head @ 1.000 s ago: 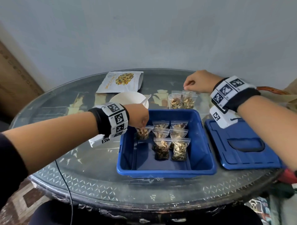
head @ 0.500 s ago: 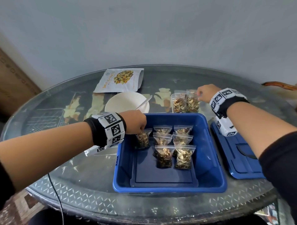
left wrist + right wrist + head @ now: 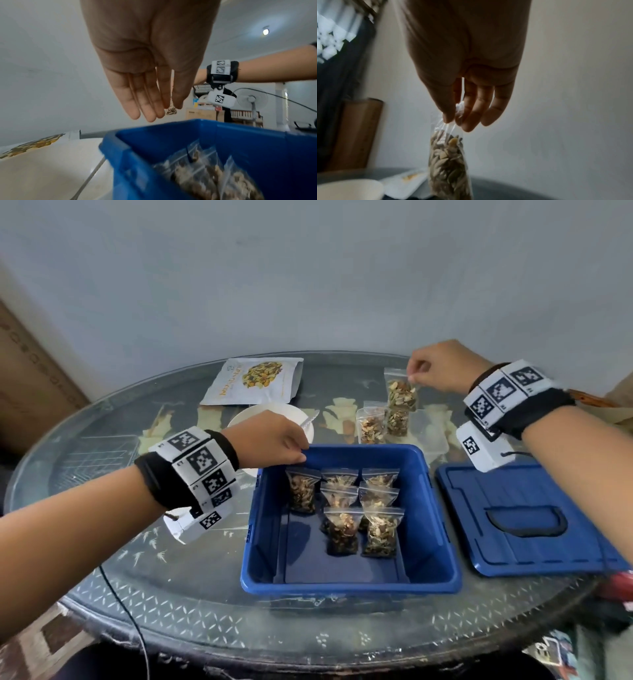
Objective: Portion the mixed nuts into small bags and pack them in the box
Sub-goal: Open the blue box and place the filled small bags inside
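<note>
Your right hand (image 3: 442,365) pinches the crinkled top edge of a small clear plastic bag (image 3: 401,390) between thumb and fingertips. It hangs packed with pale, flat oval seeds and nuts, lifted above two more filled bags (image 3: 383,423) standing on the round glass table (image 3: 191,604), just behind the box.

Your left hand (image 3: 270,442) hovers over the back left corner of the blue plastic box (image 3: 349,582), fingers straight and relaxed, holding nothing. Directly below it a filled bag (image 3: 303,491) stands upright inside. Six others sit in two neat columns beside it, their zip tops flat and glossy.

The box is rectangular with smooth sloping walls. Its flat blue lid (image 3: 527,525), with a recessed dark handle, lies to the right. Behind the box sit a round white bowl (image 3: 253,414) and a flat white nut pouch (image 3: 253,380).
</note>
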